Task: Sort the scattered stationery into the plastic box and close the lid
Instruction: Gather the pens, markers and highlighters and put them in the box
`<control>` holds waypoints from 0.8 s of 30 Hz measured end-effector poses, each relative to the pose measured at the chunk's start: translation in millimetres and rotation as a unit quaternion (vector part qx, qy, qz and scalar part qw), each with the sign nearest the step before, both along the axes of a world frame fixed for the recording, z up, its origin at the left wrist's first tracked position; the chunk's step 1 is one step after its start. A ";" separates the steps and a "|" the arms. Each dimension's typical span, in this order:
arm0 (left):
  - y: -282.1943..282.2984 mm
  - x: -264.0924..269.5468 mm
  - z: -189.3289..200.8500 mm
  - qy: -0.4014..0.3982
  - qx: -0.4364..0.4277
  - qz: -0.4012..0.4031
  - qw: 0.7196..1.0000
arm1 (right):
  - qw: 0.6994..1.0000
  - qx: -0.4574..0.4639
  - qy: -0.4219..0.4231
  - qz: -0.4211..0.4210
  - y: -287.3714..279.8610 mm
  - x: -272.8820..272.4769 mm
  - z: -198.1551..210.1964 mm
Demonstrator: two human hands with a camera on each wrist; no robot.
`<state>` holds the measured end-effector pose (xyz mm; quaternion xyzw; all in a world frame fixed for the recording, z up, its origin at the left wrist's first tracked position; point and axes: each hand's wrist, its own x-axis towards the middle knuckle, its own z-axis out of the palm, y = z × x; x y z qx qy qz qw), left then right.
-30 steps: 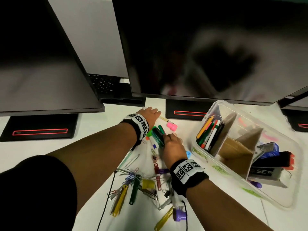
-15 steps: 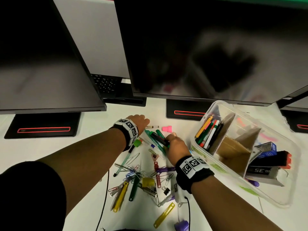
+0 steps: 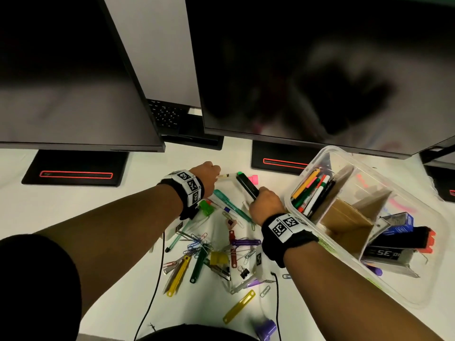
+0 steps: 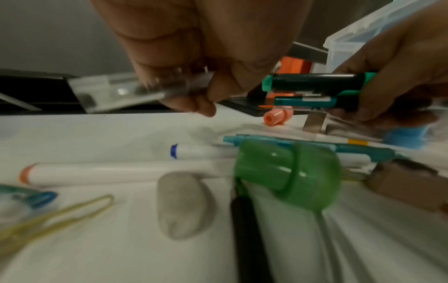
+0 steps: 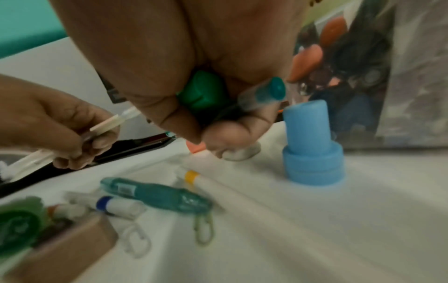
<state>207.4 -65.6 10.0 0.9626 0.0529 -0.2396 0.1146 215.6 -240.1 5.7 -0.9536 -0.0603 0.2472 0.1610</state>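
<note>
Hands work over a white desk [image 3: 61,210] strewn with stationery, below two dark monitors [image 3: 307,70]. The left hand [image 3: 208,174] has its fingers curled round a clear pen [image 4: 135,90], holding it just above the desk near a pink cap [image 3: 253,178]. The right hand [image 3: 266,205] is closed round a bundle of markers [image 4: 312,90], black barrels with green ends, which stick out of the fist toward the left hand. Just to the right of that hand sits the clear plastic box [image 3: 418,193], open on top; no lid shows in any view. Its near-left compartment holds upright pens and pencils [image 3: 314,190], cardboard dividers [image 3: 344,217] stand in the middle, and a black and orange stapler [image 3: 403,239] lies at the far right. On the desk between the forearms lie a teal pen [image 5: 155,195], a green cap [image 4: 286,172], white markers [image 4: 116,173], coloured paper clips [image 3: 194,242] and yellow file fasteners [image 3: 238,306]. A blue cap [image 5: 310,145] stands upright beside the right hand.
</note>
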 end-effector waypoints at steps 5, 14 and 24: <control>-1.7 -3.6 -1.9 0.011 0.004 -0.097 0.995 | 0.999 0.014 0.004 -0.039 0.9 -0.4 0.5; -16.3 -3.9 -14.9 0.046 0.074 -0.196 0.977 | 0.999 -0.045 0.002 0.032 -4.7 -8.9 -14.9; -22.4 -9.0 -13.2 0.026 0.153 -0.248 0.956 | 0.996 0.076 -0.003 -0.050 -2.4 -12.3 8.8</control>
